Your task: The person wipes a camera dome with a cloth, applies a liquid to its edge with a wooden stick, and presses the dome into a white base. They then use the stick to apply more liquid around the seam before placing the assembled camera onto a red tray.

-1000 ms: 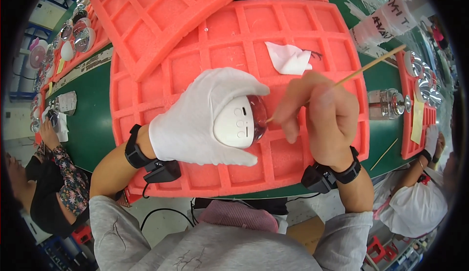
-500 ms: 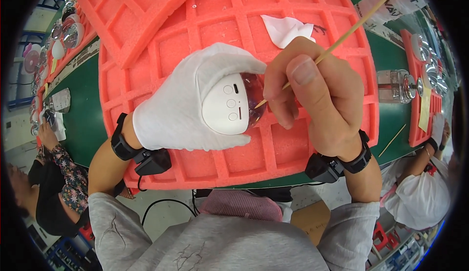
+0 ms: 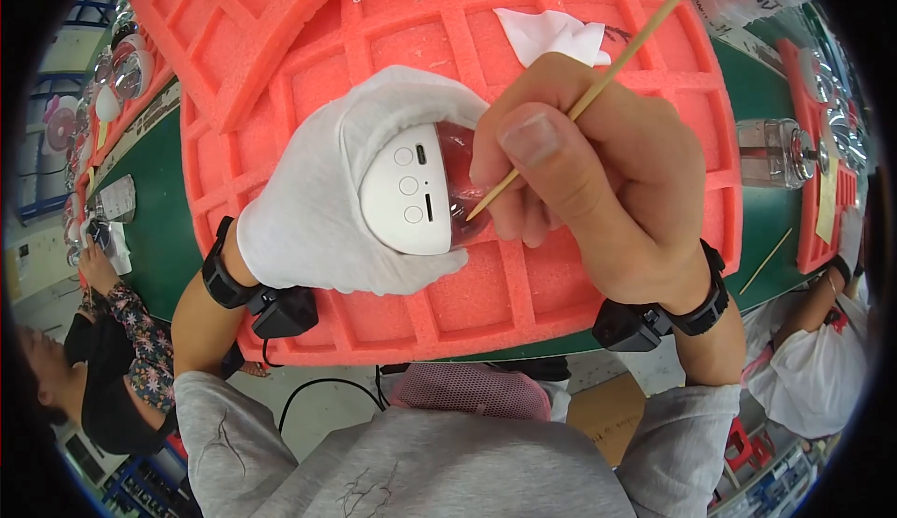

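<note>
My left hand (image 3: 318, 191), in a white glove, is wrapped round a rounded device (image 3: 404, 202) with a white base and a clear dome (image 3: 464, 158). The base faces up toward me and carries several round marks or buttons and two dark slots. In my bare right hand (image 3: 598, 172) a thin wooden stick (image 3: 635, 42) is pinched like a pen. Its pointed tip touches or hovers just over the dome, close to the base's edge; which of the two I cannot tell. My right fingers hide part of the dome.
Pink foam trays (image 3: 420, 32) with square pockets lie beneath my hands on a green table (image 3: 149, 238). A white cloth (image 3: 551, 37) rests on the foam. To the right are a clear pump bottle (image 3: 775, 154), another stick (image 3: 766, 261) and another foam tray (image 3: 804, 98). People sit on both sides.
The device and my left hand have shifted slightly left. My right hand has moved left too, with the stick's tip now lower on the dome.
</note>
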### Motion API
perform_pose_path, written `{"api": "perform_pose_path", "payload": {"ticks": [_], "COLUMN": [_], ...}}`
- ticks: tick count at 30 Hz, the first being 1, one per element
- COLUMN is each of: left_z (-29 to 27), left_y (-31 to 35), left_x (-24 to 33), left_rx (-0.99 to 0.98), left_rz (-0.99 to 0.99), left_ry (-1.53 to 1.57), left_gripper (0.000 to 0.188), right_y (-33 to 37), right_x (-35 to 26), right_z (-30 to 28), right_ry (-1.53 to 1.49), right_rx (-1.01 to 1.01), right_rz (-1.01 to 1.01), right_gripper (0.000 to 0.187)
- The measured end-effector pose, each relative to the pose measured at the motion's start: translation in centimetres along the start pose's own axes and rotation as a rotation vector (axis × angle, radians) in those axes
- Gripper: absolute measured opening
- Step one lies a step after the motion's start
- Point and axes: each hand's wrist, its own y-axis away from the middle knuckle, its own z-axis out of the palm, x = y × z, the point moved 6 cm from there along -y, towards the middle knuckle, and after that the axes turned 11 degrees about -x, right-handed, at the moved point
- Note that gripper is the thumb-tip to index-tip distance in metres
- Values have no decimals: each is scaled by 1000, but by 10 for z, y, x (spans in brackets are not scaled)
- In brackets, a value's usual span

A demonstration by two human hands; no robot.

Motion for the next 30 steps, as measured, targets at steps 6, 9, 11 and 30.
{"api": "perform_pose_path", "payload": {"ticks": [6,9,11,30], "left_z": [1,3,3,-18], "left_y": [2,2,1,20], "left_x": [-3,-2,1,32], "left_rx": [-23,-19,11,468], "left_rz": [78,64,0,441], "left_ry": [-6,15,41,-168], "left_gripper": [85,84,80,54], "right_y": [1,1,2,-2], "right_x": [-3,-1,-1,1], "right_z": [0,0,-1,5], "right_ry": [37,31,21,111], "right_rx": [-21,-20,-13,-163], "right_rz": [-37,-41,-66,95], "right_gripper": [31,32,31,69]}}
